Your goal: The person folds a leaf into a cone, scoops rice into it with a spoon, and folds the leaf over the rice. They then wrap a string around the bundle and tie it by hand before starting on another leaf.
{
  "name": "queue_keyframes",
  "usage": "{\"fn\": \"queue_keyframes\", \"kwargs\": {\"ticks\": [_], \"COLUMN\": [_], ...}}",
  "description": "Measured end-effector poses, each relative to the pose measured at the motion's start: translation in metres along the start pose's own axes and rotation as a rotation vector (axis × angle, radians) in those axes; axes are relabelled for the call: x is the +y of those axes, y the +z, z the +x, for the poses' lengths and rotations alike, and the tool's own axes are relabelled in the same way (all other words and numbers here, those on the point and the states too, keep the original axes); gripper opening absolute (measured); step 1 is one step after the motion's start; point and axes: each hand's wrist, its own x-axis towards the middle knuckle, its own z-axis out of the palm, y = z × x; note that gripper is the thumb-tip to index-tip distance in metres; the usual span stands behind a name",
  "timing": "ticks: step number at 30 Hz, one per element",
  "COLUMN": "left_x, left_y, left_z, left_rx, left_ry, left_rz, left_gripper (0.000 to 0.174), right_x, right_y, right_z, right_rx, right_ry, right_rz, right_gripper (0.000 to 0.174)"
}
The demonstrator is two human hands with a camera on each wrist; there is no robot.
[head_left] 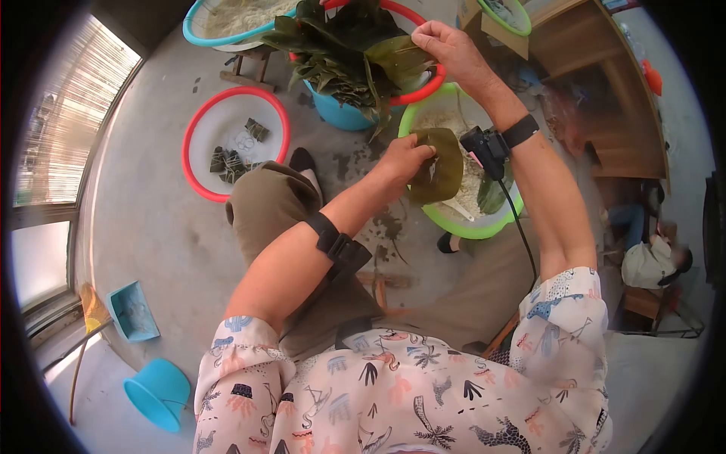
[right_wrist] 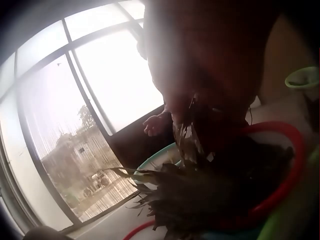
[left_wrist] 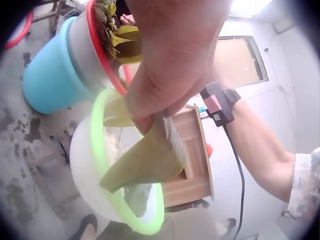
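Observation:
My left hand [head_left: 408, 160] pinches a broad olive-green wrapping leaf [head_left: 439, 168] over the green-rimmed basin [head_left: 495, 227]. White grains cling to this leaf in the left wrist view, where it bends below my fingers. Up and to the right, my right hand [head_left: 457, 57] grips the end of another long leaf [head_left: 399, 59] between thumb and fingers. That leaf lies at the edge of a thick pile of dark green leaves [head_left: 325, 45] heaped in a red-rimmed basin [head_left: 432, 89]. Soaked white rice [head_left: 465, 181], a white spoon [head_left: 458, 209] and a leaf sit in the green-rimmed basin.
Tied leaf-wrapped dumplings [head_left: 227, 163] lie in a red-rimmed basin [head_left: 198, 113] on the floor at left. A blue-rimmed basin [head_left: 198, 34] stands behind it. A blue bucket [head_left: 159, 393] and dustpan [head_left: 134, 312] are at lower left. Another person [head_left: 654, 261] sits at right.

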Motion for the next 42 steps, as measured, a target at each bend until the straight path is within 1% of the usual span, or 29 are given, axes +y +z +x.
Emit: {"fn": "queue_keyframes", "kwargs": {"ticks": [1,3,4,5,7,8,12,14,18,20,21,23,24,26,27,29,31,33,34,35,36,37,38,39,41,42], "left_x": [-0.001,-0.003,-0.001,0.0,-0.001,0.001,-0.002,0.001,-0.005,-0.004,-0.004,0.003,0.005,0.0,0.0,-0.002,0.001,0.004,0.005,0.006,0.007,0.006,0.005,0.005,0.004,0.003], "left_y": [-0.002,0.002,0.004,0.004,0.004,0.005,0.007,0.009,0.002,0.003,0.004,0.007,0.009,0.003,0.003,0.0,0.003,0.006,0.007,0.007,0.008,0.008,0.008,0.009,0.012,0.013], "left_z": [0.002,0.003,0.003,0.002,0.0,0.0,-0.001,-0.003,0.003,0.003,0.003,-0.005,-0.007,-0.003,-0.004,0.0,-0.002,-0.005,-0.007,-0.007,-0.007,-0.006,-0.004,-0.004,-0.002,-0.001], "left_rx": [-0.011,-0.048,-0.028,0.005,0.005,-0.004,-0.006,0.013,-0.024,-0.011,-0.024,-0.015,0.024,0.037,0.035,0.013,0.009,0.023,0.032,0.032,-0.001,-0.035,-0.063,-0.07,-0.191,-0.191], "left_ry": [0.009,0.01,0.01,0.013,0.01,0.002,0.016,-0.01,0.022,0.002,-0.002,0.038,0.04,0.076,0.097,0.143,0.161,0.223,0.21,0.206,0.196,0.185,0.181,0.174,0.122,0.098], "left_rz": [-0.013,-0.006,-0.011,-0.027,-0.029,-0.022,-0.01,-0.014,-0.013,-0.08,-0.078,-0.102,-0.081,-0.082,-0.1,-0.147,-0.156,-0.212,-0.204,-0.203,-0.253,-0.303,-0.304,-0.302,-0.324,-0.302], "left_gripper": [0.028,0.028,0.028,0.028,0.028,0.028,0.029,0.029,0.03,0.031,0.031,0.031,0.031,0.03,0.03,0.03,0.028,0.029,0.032,0.032,0.034,0.036,0.037,0.037,0.036,0.036], "right_x": [0.001,-0.002,-0.013,-0.018,-0.025,-0.033,-0.053,-0.064,-0.072,-0.066,-0.065,-0.075,-0.08,-0.113,-0.114,-0.143,-0.147,-0.154,-0.158,-0.163,-0.168,-0.177,-0.181,-0.184,-0.188,-0.189], "right_y": [-0.004,-0.019,-0.021,-0.022,-0.03,-0.041,-0.067,-0.08,-0.117,-0.134,-0.146,-0.149,-0.151,-0.139,-0.146,-0.121,-0.124,-0.13,-0.132,-0.132,-0.131,-0.127,-0.125,-0.124,-0.124,-0.135], "right_z": [0.003,0.007,0.008,0.013,0.02,0.024,0.013,0.006,-0.02,-0.031,-0.039,-0.057,-0.07,-0.102,-0.11,-0.14,-0.161,-0.181,-0.193,-0.202,-0.21,-0.218,-0.223,-0.229,-0.237,-0.242], "right_rx": [-0.002,-0.168,-0.071,-0.083,0.069,0.032,0.035,0.092,0.069,0.122,0.132,0.174,0.18,0.113,0.136,0.207,0.219,0.225,0.259,0.291,0.293,0.331,0.371,0.38,0.551,0.557], "right_ry": [0.002,0.004,-0.034,-0.043,-0.061,-0.017,-0.027,0.013,0.027,-0.107,-0.105,-0.12,-0.106,0.007,-0.012,-0.046,-0.022,-0.006,-0.024,-0.042,-0.038,-0.072,-0.109,-0.107,-0.209,-0.208], "right_rz": [-0.005,-0.427,-0.419,-0.426,0.007,-0.092,-0.043,0.201,0.222,0.047,0.039,-0.032,-0.025,0.33,0.281,0.372,0.35,0.324,0.326,0.328,0.33,0.35,0.369,0.367,0.312,0.308], "right_gripper": [0.018,0.016,0.017,0.017,0.018,0.019,0.018,0.018,0.017,0.018,0.018,0.019,0.019,0.018,0.019,0.014,0.012,0.01,0.009,0.009,0.009,0.008,0.008,0.008,0.01,0.01]}}
